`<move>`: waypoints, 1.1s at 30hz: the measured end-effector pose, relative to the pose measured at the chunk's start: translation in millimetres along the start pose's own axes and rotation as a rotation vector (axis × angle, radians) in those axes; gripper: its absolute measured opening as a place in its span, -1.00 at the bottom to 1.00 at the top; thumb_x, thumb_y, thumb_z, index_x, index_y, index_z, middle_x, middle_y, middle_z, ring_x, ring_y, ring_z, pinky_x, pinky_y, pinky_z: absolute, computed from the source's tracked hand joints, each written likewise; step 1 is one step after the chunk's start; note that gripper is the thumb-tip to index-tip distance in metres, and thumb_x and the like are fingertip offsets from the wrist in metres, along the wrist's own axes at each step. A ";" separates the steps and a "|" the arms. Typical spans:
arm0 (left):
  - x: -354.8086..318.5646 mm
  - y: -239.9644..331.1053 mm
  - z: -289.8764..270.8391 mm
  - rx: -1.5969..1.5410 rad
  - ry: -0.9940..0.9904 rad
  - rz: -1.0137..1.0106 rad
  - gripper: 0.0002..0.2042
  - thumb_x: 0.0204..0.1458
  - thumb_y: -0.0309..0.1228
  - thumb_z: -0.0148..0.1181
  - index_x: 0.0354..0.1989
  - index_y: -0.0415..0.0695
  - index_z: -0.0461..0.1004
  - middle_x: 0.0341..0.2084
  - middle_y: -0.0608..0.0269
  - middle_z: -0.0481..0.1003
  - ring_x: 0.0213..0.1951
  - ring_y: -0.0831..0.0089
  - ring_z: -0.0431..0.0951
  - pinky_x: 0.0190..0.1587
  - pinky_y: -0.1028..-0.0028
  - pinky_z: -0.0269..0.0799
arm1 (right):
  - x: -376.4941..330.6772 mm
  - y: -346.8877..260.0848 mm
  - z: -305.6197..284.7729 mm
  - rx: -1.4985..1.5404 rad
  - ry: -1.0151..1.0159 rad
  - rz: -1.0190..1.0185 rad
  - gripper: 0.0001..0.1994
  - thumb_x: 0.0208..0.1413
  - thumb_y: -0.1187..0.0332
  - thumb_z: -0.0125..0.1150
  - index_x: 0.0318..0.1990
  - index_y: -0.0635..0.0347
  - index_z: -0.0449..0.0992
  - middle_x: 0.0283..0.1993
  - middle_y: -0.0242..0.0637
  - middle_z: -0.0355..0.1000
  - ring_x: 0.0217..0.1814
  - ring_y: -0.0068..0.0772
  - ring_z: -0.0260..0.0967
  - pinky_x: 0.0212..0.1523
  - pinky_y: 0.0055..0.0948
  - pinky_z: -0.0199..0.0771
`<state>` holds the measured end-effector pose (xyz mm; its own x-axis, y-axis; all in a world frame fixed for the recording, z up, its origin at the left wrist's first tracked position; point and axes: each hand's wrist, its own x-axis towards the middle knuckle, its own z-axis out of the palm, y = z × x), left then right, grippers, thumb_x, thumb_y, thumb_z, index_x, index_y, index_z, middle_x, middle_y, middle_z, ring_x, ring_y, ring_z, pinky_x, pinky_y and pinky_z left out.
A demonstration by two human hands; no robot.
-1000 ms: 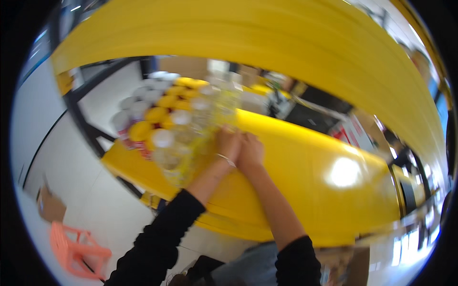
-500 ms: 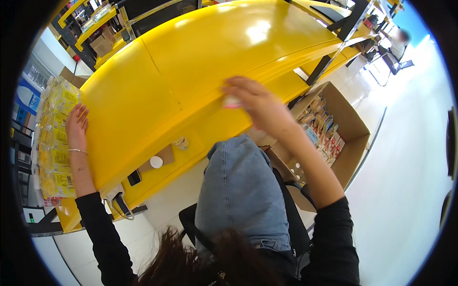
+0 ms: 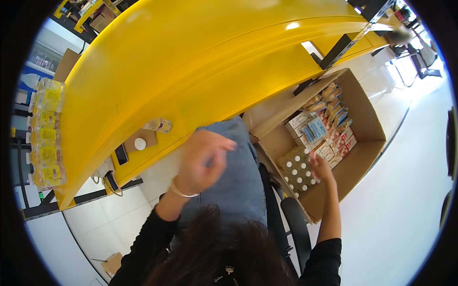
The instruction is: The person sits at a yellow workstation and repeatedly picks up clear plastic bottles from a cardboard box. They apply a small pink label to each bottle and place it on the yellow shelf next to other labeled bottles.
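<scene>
Blurred by motion, my left hand (image 3: 202,159) hangs above my jeans-clad lap, fingers loosely bent with a gap between thumb and fingers. Nothing shows in it. On the right, my right hand (image 3: 322,169) reaches down into a large open cardboard box (image 3: 361,157), at the edge of a group of white-capped bottles (image 3: 296,172). Its fingertips are small and partly hidden, so I cannot tell whether they hold anything. Beside it in the box lie red-and-white packs (image 3: 344,143), blue-and-white packs (image 3: 316,129) and brown wrapped packs (image 3: 331,107).
A yellow table (image 3: 191,62) curves across the front. Plastic-wrapped bottles with yellow labels (image 3: 47,136) line its left end. On the lower shelf are a clear jar (image 3: 160,125), a white round lid (image 3: 140,144) and a phone (image 3: 121,154). A black chair armrest (image 3: 295,217) stands beside the box.
My left hand has left the wrapped bottles and come back over my lap. My right hand, which carried a small white-and-pink item above the table edge, has moved down right into the box.
</scene>
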<state>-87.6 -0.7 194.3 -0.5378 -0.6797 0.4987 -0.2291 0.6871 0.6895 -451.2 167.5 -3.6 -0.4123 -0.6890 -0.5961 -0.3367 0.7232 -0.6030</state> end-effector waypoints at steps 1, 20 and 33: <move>4.6 -1.8 26.6 0.012 -0.112 0.036 -0.86 -0.12 -0.58 0.07 -0.36 -0.15 0.48 -0.45 0.22 0.50 -0.37 0.27 0.49 -0.27 0.39 0.37 | 27.0 71.0 13.0 -0.163 -0.098 0.006 -0.70 0.18 0.13 -0.03 -0.18 0.20 0.42 -0.60 -0.37 0.37 -0.69 -0.53 0.31 -0.68 -0.50 0.29; -63.7 -87.1 248.4 -0.176 -0.659 -0.401 -0.85 -0.07 -0.45 0.09 -0.28 -0.10 0.45 -0.39 0.17 0.48 -0.29 0.17 0.48 -0.20 0.24 0.34 | 124.6 232.1 205.2 0.982 0.104 0.378 -0.63 0.08 0.50 0.00 0.07 0.09 0.22 -0.30 -0.38 0.33 -0.44 -0.58 0.26 -0.53 -0.55 0.31; -39.5 -108.1 205.9 -0.158 -0.334 -0.371 -0.65 -0.08 -0.30 0.15 -0.09 -0.10 0.37 -0.22 0.10 0.44 -0.15 0.14 0.44 -0.09 0.27 0.32 | 132.6 -26.6 155.8 0.246 -0.187 -0.165 -0.70 0.09 0.41 0.04 0.00 0.15 0.31 -0.32 -0.34 0.35 -0.41 -0.54 0.26 -0.45 -0.52 0.30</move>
<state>-208.7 4.8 -8.1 -0.6793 -0.7333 0.0293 -0.3415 0.3512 0.8718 -365.0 49.4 -149.2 -0.1989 -0.8091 -0.5530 -0.1627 0.5837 -0.7955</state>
